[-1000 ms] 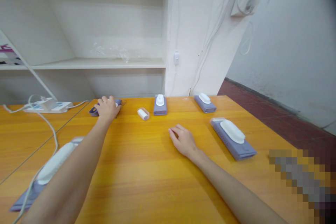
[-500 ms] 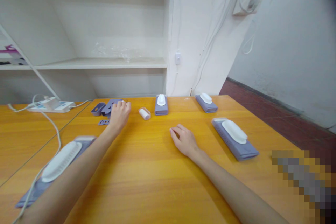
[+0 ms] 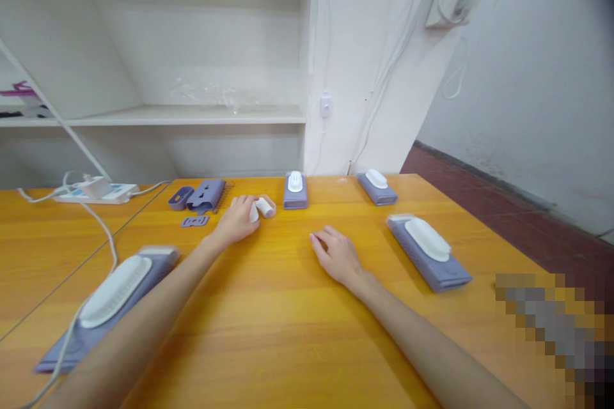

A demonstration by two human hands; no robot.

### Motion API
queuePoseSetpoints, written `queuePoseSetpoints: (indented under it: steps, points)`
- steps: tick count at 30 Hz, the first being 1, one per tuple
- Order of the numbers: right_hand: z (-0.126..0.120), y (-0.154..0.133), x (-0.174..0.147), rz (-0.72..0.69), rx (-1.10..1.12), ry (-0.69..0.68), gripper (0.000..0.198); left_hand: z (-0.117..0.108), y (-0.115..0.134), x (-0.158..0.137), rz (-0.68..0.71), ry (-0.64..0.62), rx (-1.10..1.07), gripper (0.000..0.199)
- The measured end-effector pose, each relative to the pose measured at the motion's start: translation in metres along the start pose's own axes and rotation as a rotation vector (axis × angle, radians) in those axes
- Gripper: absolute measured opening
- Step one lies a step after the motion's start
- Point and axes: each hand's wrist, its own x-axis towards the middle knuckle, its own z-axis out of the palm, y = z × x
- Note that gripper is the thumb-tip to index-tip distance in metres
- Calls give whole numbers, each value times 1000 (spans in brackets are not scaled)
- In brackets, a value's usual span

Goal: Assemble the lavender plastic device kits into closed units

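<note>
My left hand (image 3: 237, 218) is closed on a small white plastic piece (image 3: 254, 212), most of it hidden by the fingers. Just right of it lies a white cylinder in a clear cup-like holder (image 3: 265, 206). Behind and left of that hand are a purple-grey casing (image 3: 206, 195), a shallow purple-grey oval part (image 3: 180, 198) and a flat slotted plate (image 3: 194, 221). Thin dark bristle-like pieces (image 3: 225, 192) show along the casing's right side. My right hand (image 3: 337, 257) rests on the tabletop, fingers loosely curled, thumb apart from the forefinger, holding nothing.
Purple-grey blocks with white brush-like tops stand at back centre (image 3: 295, 192), back right (image 3: 377, 188), right (image 3: 429, 252) and front left (image 3: 108, 307). A white cable (image 3: 105, 236) crosses the front-left block from a power strip (image 3: 112, 193). White shelving (image 3: 215, 116) rises behind.
My left hand has moved right, away from the purple-grey casing, bringing the white piece beside the cylinder. The casing and slotted plate are now uncovered. My right hand stays put.
</note>
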Motion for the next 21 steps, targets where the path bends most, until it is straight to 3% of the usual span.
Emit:
queuePoseSetpoints:
  steps: [4,10,15,21]
  points:
    - [1,0,0,2,6,2,32,-12,-16,7,-73,22,-16,47]
    - [0,1,0,-2,8,1,31,-25,-56,3,-517,226,324,43]
    - [1,2,0,1,13,-8,32,-25,-88,-5,-717,87,348,48]
    - [1,1,0,4,4,-8,33,-26,-98,-5,-692,17,307,63]
